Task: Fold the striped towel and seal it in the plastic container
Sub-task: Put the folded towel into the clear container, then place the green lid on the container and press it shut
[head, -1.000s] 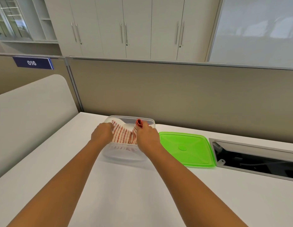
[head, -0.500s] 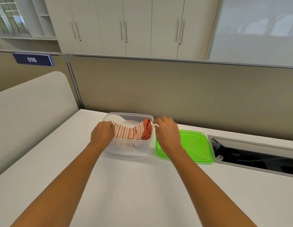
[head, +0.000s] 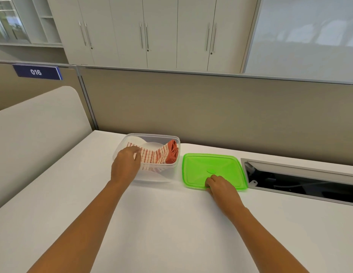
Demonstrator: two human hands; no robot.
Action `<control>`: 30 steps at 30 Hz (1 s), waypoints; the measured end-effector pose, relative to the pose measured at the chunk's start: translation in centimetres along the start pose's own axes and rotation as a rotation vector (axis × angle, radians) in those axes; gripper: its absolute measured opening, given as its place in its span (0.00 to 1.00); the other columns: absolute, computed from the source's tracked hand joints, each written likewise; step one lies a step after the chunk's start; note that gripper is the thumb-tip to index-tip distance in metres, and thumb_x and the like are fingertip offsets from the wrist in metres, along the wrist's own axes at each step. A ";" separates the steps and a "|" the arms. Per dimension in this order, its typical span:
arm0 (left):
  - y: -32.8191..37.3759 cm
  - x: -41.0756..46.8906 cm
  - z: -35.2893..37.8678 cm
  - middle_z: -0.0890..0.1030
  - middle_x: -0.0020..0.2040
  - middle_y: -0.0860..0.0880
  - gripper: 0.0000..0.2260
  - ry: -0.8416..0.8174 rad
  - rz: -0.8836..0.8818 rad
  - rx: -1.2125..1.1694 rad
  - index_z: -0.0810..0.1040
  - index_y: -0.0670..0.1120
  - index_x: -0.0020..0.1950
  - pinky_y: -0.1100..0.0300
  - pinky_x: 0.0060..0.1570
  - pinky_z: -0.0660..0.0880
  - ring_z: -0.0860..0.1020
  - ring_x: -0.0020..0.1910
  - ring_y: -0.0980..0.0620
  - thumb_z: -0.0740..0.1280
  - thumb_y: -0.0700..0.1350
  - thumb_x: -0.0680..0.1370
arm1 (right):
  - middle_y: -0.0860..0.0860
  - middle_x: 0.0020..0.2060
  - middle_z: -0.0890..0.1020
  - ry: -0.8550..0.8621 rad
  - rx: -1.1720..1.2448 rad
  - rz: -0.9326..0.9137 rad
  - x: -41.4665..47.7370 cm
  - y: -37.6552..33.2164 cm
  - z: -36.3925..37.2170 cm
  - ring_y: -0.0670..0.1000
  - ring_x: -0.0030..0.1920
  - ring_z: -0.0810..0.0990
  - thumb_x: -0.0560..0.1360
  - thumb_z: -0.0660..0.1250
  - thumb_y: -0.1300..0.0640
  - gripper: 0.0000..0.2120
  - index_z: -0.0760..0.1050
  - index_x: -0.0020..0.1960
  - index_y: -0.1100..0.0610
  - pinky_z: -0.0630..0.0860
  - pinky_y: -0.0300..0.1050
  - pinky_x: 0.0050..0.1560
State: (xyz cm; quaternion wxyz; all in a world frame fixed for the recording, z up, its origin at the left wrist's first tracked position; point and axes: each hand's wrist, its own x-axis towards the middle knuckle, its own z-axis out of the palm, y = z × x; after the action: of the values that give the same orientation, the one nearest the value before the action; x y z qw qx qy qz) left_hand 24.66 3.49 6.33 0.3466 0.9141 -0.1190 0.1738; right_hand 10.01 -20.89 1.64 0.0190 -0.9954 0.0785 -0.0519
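Head view: left hand (head: 126, 164) on towel (head: 156, 156), right hand (head: 221, 186) gripping lid (head: 213, 170)

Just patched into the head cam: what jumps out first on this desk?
The bright green lid lies flat on the white desk, the right hand at its near edge. Left of it sits the clear container with the red-striped towel inside, the left hand at its left side.

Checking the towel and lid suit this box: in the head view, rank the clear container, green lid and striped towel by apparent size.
1. Green lid and clear container: alike; the lid lies nearer the camera, so unranked.
2. Striped towel: smallest, inside the container.
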 end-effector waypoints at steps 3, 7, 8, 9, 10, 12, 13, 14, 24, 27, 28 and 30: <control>0.6 -0.4 -0.5 0.80 0.59 0.43 0.12 0.012 0.052 -0.046 0.78 0.45 0.59 0.55 0.45 0.79 0.79 0.51 0.45 0.62 0.46 0.78 | 0.55 0.55 0.76 0.065 -0.022 -0.034 -0.3 -0.4 -1.5 0.58 0.55 0.74 0.77 0.57 0.66 0.12 0.72 0.58 0.58 0.70 0.51 0.53; 1.8 -0.8 -1.6 0.81 0.57 0.45 0.10 0.015 0.103 -0.106 0.79 0.47 0.57 0.61 0.40 0.76 0.78 0.49 0.50 0.62 0.46 0.78 | 0.55 0.48 0.77 0.305 0.025 -0.044 -1.1 -0.7 -6.3 0.60 0.48 0.75 0.70 0.63 0.70 0.14 0.75 0.53 0.58 0.70 0.52 0.44; 2.3 -0.7 -1.8 0.81 0.55 0.46 0.10 0.007 0.102 -0.154 0.79 0.47 0.56 0.62 0.39 0.76 0.78 0.48 0.51 0.63 0.46 0.78 | 0.55 0.48 0.78 0.355 0.057 -0.041 -1.1 -0.6 -7.8 0.59 0.48 0.76 0.70 0.66 0.68 0.13 0.76 0.53 0.58 0.71 0.52 0.44; 2.9 -0.8 -2.1 0.82 0.53 0.47 0.10 -0.009 0.092 -0.229 0.80 0.47 0.55 0.63 0.40 0.77 0.79 0.47 0.52 0.63 0.47 0.78 | 0.54 0.48 0.78 0.393 0.095 -0.041 -1.3 -0.7 -9.4 0.59 0.48 0.76 0.71 0.68 0.65 0.11 0.77 0.53 0.57 0.72 0.51 0.45; 3.6 -0.8 -2.5 0.82 0.51 0.48 0.10 -0.026 0.081 -0.319 0.80 0.47 0.54 0.65 0.41 0.76 0.79 0.46 0.54 0.63 0.48 0.78 | 0.53 0.49 0.79 0.415 0.145 -0.036 -1.4 -0.8 -11.0 0.57 0.50 0.77 0.72 0.69 0.60 0.11 0.77 0.54 0.55 0.73 0.50 0.46; 5.1 -1.1 -2.9 0.81 0.49 0.51 0.11 -0.068 0.073 -0.487 0.80 0.46 0.55 0.75 0.42 0.72 0.78 0.45 0.62 0.64 0.50 0.77 | 0.48 0.50 0.81 0.417 0.297 0.006 -1.2 -1.1 -13.7 0.52 0.52 0.77 0.73 0.69 0.54 0.11 0.77 0.55 0.50 0.73 0.46 0.48; 5.8 -1.2 -3.1 0.81 0.50 0.52 0.12 -0.103 0.087 -0.552 0.79 0.47 0.57 0.78 0.43 0.71 0.77 0.46 0.65 0.65 0.50 0.77 | 0.47 0.49 0.81 0.406 0.397 0.017 -1.1 -1.3 -14.9 0.50 0.51 0.77 0.73 0.69 0.53 0.11 0.77 0.55 0.49 0.73 0.45 0.49; 6.4 -1.3 -3.3 0.81 0.51 0.53 0.13 -0.149 0.108 -0.598 0.78 0.47 0.59 0.77 0.46 0.71 0.77 0.48 0.64 0.64 0.51 0.77 | 0.46 0.47 0.81 0.400 0.502 0.015 -0.9 -1.6 -16.0 0.49 0.49 0.78 0.73 0.70 0.54 0.11 0.78 0.55 0.49 0.73 0.43 0.48; 7.6 -0.5 -5.3 0.82 0.32 0.54 0.07 -0.186 -0.041 -1.038 0.79 0.49 0.40 0.63 0.30 0.79 0.81 0.31 0.55 0.65 0.48 0.77 | 0.48 0.56 0.80 0.487 0.713 0.025 1.5 -3.6 -19.2 0.49 0.55 0.77 0.73 0.71 0.53 0.19 0.75 0.64 0.49 0.73 0.51 0.62; 6.5 0.4 -6.0 0.80 0.38 0.50 0.09 -0.099 -0.198 -1.063 0.78 0.48 0.40 0.64 0.28 0.79 0.79 0.36 0.51 0.65 0.51 0.76 | 0.52 0.66 0.73 0.593 0.819 0.244 1.4 -3.2 -16.9 0.54 0.65 0.72 0.72 0.71 0.53 0.27 0.68 0.69 0.50 0.69 0.55 0.67; 6.0 0.8 -6.2 0.80 0.40 0.49 0.09 -0.082 -0.237 -1.063 0.78 0.48 0.40 0.64 0.27 0.78 0.78 0.37 0.50 0.65 0.51 0.76 | 0.53 0.66 0.72 0.561 0.939 0.321 1.3 -3.2 -16.0 0.54 0.65 0.72 0.72 0.72 0.52 0.29 0.66 0.71 0.51 0.69 0.55 0.67; 5.0 1.6 -6.2 0.79 0.40 0.49 0.08 -0.060 -0.300 -1.049 0.78 0.48 0.40 0.64 0.26 0.78 0.78 0.37 0.50 0.65 0.50 0.76 | 0.56 0.65 0.75 0.431 1.140 0.379 1.4 -3.9 -14.2 0.55 0.61 0.76 0.72 0.72 0.53 0.31 0.65 0.71 0.54 0.72 0.55 0.64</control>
State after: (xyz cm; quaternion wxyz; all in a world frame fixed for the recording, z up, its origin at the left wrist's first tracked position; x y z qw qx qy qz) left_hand 22.94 3.85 14.32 0.7733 0.6302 -0.0679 0.0135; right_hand 10.46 -17.72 16.05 0.5384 -0.7649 0.2153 -0.2805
